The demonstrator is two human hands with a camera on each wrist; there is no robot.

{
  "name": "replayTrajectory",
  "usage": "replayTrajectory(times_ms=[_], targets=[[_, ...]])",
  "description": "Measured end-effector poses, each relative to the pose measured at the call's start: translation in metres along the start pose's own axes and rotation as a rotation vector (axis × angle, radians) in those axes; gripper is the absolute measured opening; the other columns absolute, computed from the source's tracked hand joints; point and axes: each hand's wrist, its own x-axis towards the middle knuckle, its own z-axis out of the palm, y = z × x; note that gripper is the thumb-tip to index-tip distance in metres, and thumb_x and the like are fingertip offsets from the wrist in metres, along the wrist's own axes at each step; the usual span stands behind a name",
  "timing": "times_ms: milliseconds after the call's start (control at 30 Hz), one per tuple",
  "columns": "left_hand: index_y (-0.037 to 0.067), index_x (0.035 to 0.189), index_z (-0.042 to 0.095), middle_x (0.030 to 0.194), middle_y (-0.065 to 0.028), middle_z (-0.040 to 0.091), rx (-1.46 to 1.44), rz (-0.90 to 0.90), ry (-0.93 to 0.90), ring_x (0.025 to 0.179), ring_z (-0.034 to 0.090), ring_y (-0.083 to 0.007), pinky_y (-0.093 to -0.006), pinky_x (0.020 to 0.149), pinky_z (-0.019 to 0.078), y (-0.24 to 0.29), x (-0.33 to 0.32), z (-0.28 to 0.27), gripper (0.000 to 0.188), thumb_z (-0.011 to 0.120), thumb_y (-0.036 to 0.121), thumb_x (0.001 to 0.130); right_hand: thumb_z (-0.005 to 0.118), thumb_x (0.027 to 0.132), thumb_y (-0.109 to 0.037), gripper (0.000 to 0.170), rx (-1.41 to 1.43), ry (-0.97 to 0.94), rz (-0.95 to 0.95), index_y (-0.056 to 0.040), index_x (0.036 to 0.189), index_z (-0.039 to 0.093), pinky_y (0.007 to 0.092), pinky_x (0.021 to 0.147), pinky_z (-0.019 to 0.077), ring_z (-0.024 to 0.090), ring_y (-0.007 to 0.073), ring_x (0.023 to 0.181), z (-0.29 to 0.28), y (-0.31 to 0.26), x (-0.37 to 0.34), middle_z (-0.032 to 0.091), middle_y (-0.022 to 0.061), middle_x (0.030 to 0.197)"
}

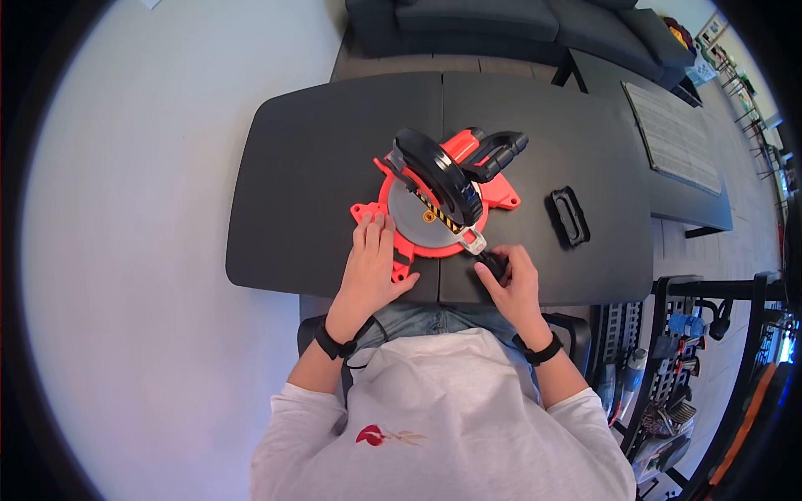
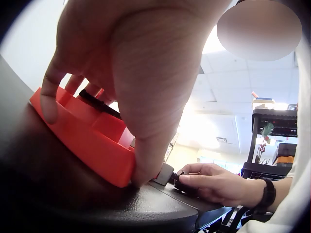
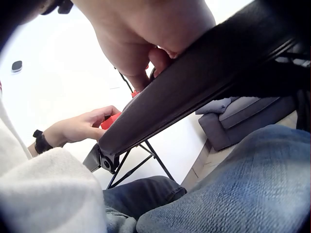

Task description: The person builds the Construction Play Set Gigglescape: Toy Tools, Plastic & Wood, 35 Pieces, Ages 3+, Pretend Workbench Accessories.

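A red and black toy miter saw (image 1: 443, 171) stands on the dark table, its round grey turntable (image 1: 405, 215) inside a red base (image 1: 403, 250). My left hand (image 1: 368, 263) rests on the left of that base, fingers extended over it and thumb spread toward its front corner. In the left wrist view, one finger lies along the outer red wall (image 2: 92, 150). My right hand (image 1: 520, 284) holds the black knob (image 1: 493, 265) at the front of the turntable between thumb and fingers. Above the turntable rises the black blade guard (image 1: 434, 171), with a black handle (image 1: 501, 154) behind it.
A black oblong frame-like part (image 1: 570, 217) lies on the table (image 1: 301, 167) to the right of the saw. A seam divides the tabletop down the middle. Black shelving (image 1: 668, 351) stands at the right, a grey sofa (image 1: 476, 21) beyond the far edge.
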Motion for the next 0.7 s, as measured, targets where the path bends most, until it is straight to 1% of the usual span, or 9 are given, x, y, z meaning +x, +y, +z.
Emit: replayTrajectory(times_ms=[100,300,400,500,600,633,700], targets=[[-0.012,0.152,0.044,0.158,-0.03,0.041,-0.002,-0.001,0.0,0.146,0.039,-0.0488,-0.052,0.122,0.0412,0.002,0.001,-0.002,0.108,0.097,0.034,0.07,0.085,0.094,-0.019,0.034,-0.009,0.01,-0.021,0.001,0.117,0.068,0.0311,0.056,0.0494,0.059,0.0185,0.06,0.002,0.002,0.0,0.063,0.0117,0.101],[-0.013,0.151,0.044,0.157,-0.0303,0.041,0.001,-0.001,-0.001,0.146,0.039,-0.049,-0.0521,0.123,0.0407,0.002,0.0,-0.001,0.108,0.097,0.036,0.07,0.083,0.096,-0.02,0.04,-0.09,-0.01,-0.05,0.0006,0.127,0.067,0.0338,0.059,0.0531,0.063,0.022,0.065,0.003,0.001,-0.005,0.062,0.0123,0.119],[-0.013,0.151,0.044,0.156,-0.0305,0.042,0.006,0.002,-0.002,0.147,0.039,-0.0493,-0.0524,0.123,0.0399,0.001,0.001,-0.001,0.108,0.096,0.036,0.071,0.082,0.096,-0.02,0.042,-0.078,0.0,-0.016,-0.0011,0.131,0.066,0.0352,0.06,0.0541,0.065,0.0243,0.067,0.0,-0.007,-0.003,0.06,0.0137,0.124],[-0.013,0.152,0.044,0.156,-0.0307,0.042,0.003,0.0,-0.013,0.147,0.038,-0.0495,-0.0528,0.124,0.0392,0.001,0.0,-0.001,0.108,0.096,0.037,0.071,0.082,0.097,-0.019,0.04,-0.051,0.043,0.024,-0.0022,0.13,0.067,0.0375,0.063,0.0559,0.068,0.028,0.07,0.001,-0.011,-0.002,0.061,0.0155,0.124],[-0.013,0.152,0.044,0.156,-0.0308,0.042,0.007,0.005,-0.016,0.148,0.038,-0.0498,-0.053,0.124,0.039,0.0,0.0,-0.001,0.108,0.096,0.037,0.071,0.08,0.097,-0.017,0.039,-0.164,0.025,-0.04,-0.0027,0.131,0.067,0.0407,0.067,0.0576,0.07,0.0307,0.074,0.008,0.006,-0.007,0.061,0.0175,0.125],[-0.013,0.152,0.044,0.156,-0.0309,0.042,0.011,0.007,-0.011,0.148,0.038,-0.0498,-0.053,0.124,0.0389,0.0,0.0,-0.001,0.108,0.096,0.037,0.071,0.078,0.099,-0.017,0.036,-0.157,0.003,0.003,-0.0026,0.13,0.067,0.043,0.069,0.0582,0.071,0.0327,0.077,0.006,-0.002,-0.006,0.06,0.0195,0.125],[-0.013,0.151,0.044,0.156,-0.0309,0.043,0.012,0.002,-0.012,0.148,0.038,-0.0499,-0.0529,0.124,0.0388,0.001,0.0,-0.001,0.108,0.096,0.037,0.071,0.078,0.1,-0.019,0.035,-0.175,0.043,-0.039,-0.002,0.129,0.067,0.0427,0.069,0.0581,0.071,0.0332,0.077,0.009,-0.001,-0.008,0.06,0.0199,0.123]])
